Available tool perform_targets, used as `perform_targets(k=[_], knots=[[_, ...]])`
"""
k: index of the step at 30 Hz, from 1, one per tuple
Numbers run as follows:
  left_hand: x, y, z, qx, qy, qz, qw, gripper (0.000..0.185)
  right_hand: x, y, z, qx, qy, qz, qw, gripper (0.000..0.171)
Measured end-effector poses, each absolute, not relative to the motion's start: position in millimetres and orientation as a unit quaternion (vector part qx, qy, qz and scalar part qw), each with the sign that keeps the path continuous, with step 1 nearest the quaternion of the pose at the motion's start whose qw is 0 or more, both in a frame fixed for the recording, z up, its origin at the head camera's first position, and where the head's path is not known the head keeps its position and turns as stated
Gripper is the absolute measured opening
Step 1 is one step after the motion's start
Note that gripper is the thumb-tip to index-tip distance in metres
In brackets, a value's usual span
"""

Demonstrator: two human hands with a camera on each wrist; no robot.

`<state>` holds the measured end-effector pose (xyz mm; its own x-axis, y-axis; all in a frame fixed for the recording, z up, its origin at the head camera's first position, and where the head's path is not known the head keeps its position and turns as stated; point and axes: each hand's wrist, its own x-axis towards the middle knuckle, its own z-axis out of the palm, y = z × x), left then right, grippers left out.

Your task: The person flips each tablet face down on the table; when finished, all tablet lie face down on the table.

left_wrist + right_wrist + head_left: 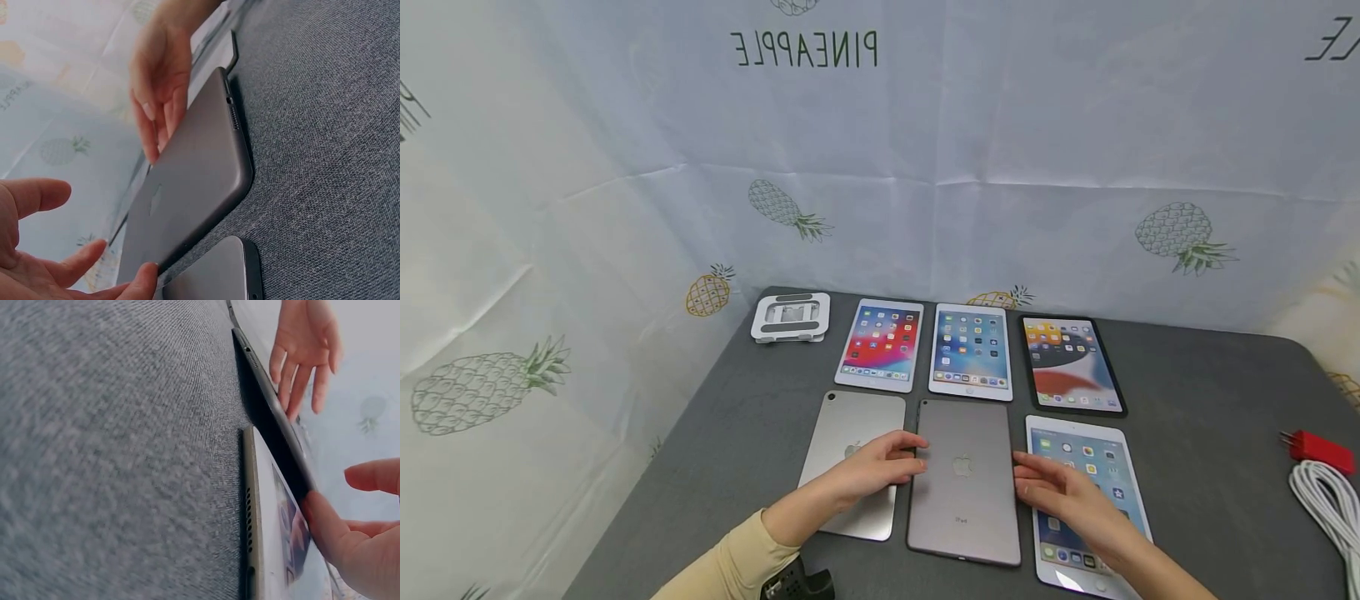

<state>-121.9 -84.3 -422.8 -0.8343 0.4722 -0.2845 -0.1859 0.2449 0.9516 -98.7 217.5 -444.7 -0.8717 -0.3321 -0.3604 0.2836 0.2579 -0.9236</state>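
Note:
A dark grey tablet (964,479) lies face down at the front middle of the grey table (1210,400). My left hand (887,462) reaches over a silver face-down tablet (850,450), and its straight fingers touch the dark tablet's left edge. On the other side, my right hand (1052,487) hovers over a white tablet with a lit screen (1097,467), fingers relaxed at the dark tablet's right edge. The left wrist view has a fingertip of my left hand (50,269) against the dark tablet (187,181). In the right wrist view, my right hand (350,544) presses its thumb on that tablet's edge (275,425).
Three lit tablets form the back row: white (880,343), white (970,350) and black (1070,364). A white folding stand (792,317) sits at the back left. A red plug (1318,450) and a coiled white cable (1330,500) lie at the right edge. Pineapple-print cloth hangs behind.

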Motion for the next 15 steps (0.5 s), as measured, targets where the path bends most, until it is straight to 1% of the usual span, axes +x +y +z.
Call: perform_targets(k=[9, 15], knots=[[-121.7, -84.5, -422.3, 0.093, 0.745, 0.603, 0.271, 0.042, -95.8, 221.7, -435.2, -0.054, 0.754, -0.587, 0.289, 0.069], [-121.9, -84.1, -422.7, 0.093, 0.743, 0.604, 0.271, 0.043, -94.1, 219.8, -431.9, -0.065, 0.754, -0.58, 0.302, 0.068]])
